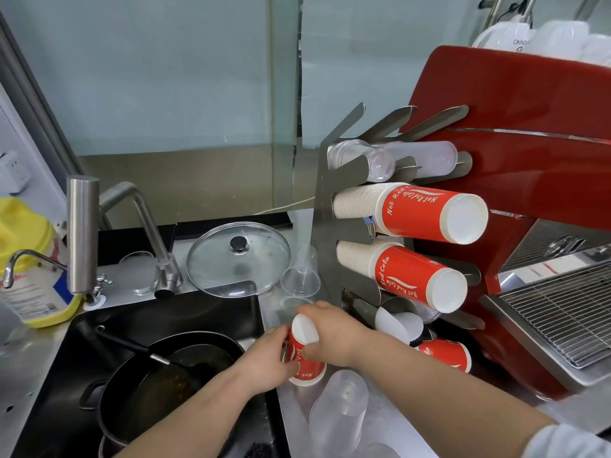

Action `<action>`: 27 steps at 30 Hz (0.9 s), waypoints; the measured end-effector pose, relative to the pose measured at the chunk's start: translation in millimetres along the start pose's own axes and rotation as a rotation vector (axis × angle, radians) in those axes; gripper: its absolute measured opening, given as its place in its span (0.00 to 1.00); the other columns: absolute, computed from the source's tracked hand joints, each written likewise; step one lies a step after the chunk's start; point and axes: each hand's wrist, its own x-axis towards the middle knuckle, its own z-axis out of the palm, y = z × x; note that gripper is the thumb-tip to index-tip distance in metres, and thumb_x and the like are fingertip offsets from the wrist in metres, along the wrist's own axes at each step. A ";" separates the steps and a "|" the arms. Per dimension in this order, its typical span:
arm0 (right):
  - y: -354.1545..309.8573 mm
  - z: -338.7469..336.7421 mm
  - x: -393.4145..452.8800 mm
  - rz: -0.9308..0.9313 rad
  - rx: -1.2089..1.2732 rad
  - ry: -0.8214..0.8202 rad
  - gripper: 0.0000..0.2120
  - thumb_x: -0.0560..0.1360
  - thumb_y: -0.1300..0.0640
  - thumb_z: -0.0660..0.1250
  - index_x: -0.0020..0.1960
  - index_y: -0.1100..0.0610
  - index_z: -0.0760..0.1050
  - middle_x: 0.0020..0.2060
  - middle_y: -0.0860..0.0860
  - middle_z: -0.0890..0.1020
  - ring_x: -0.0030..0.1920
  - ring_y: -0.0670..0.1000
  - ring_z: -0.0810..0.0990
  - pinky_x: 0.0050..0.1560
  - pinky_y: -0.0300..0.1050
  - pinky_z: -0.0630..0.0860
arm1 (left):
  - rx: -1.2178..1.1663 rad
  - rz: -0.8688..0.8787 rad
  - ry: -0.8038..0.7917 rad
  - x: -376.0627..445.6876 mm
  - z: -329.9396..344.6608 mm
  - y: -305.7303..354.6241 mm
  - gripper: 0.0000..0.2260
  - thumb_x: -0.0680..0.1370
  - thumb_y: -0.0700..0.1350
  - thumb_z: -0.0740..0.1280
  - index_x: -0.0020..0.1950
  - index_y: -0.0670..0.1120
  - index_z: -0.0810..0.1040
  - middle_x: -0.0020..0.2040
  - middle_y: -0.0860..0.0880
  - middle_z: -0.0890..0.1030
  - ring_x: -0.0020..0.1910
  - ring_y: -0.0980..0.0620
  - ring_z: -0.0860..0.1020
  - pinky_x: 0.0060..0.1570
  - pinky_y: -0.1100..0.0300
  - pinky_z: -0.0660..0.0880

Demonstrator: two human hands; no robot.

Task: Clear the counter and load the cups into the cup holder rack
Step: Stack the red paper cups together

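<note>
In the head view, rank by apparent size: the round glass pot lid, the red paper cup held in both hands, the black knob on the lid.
1. Round glass pot lid, largest.
2. Red paper cup, though nearer the camera.
3. Black knob, smallest.

The paper cups (426, 211) in the steel-grey cup holder rack (325, 206) are red with white lettering and white bases. The coffee machine (529, 133) is glossy red, the sink (158, 319) black, the tub (29, 262) yellow, perhaps white-labelled.

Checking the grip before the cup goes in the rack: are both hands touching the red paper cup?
Touching. The head view shows the left hand gripping the red paper cup at its side and the right hand curled over its upturned base.
</note>
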 end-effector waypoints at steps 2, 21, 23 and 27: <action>1.7 0.4 0.6 -0.007 -0.008 -0.023 0.25 0.70 0.55 0.70 0.65 0.54 0.68 0.61 0.54 0.72 0.63 0.55 0.74 0.62 0.50 0.74 | 0.030 0.000 0.014 -0.8 -5.3 1.8 0.20 0.66 0.53 0.68 0.57 0.57 0.72 0.53 0.54 0.77 0.53 0.57 0.76 0.53 0.59 0.75; 28.2 -83.1 -108.5 -0.307 -0.288 -0.071 0.20 0.77 0.47 0.64 0.67 0.48 0.72 0.60 0.52 0.77 0.60 0.53 0.75 0.61 0.45 0.71 | 0.600 0.172 -0.011 -49.5 -81.2 116.9 0.15 0.76 0.56 0.63 0.62 0.57 0.75 0.49 0.57 0.74 0.48 0.57 0.73 0.51 0.60 0.71; 47.1 -90.4 -126.1 -0.286 -0.290 -0.103 0.20 0.77 0.47 0.64 0.68 0.46 0.71 0.59 0.50 0.78 0.59 0.51 0.76 0.60 0.44 0.71 | 0.595 0.248 -0.055 -59.3 -73.5 145.4 0.15 0.77 0.55 0.64 0.62 0.56 0.75 0.51 0.56 0.76 0.48 0.58 0.73 0.52 0.60 0.71; 101.2 -94.6 -152.6 -0.189 -0.210 -0.091 0.17 0.75 0.46 0.64 0.64 0.45 0.74 0.51 0.42 0.78 0.50 0.46 0.76 0.52 0.41 0.72 | 0.631 0.395 -0.209 -62.7 -28.2 194.7 0.17 0.77 0.56 0.63 0.64 0.56 0.74 0.56 0.53 0.76 0.55 0.55 0.74 0.58 0.57 0.72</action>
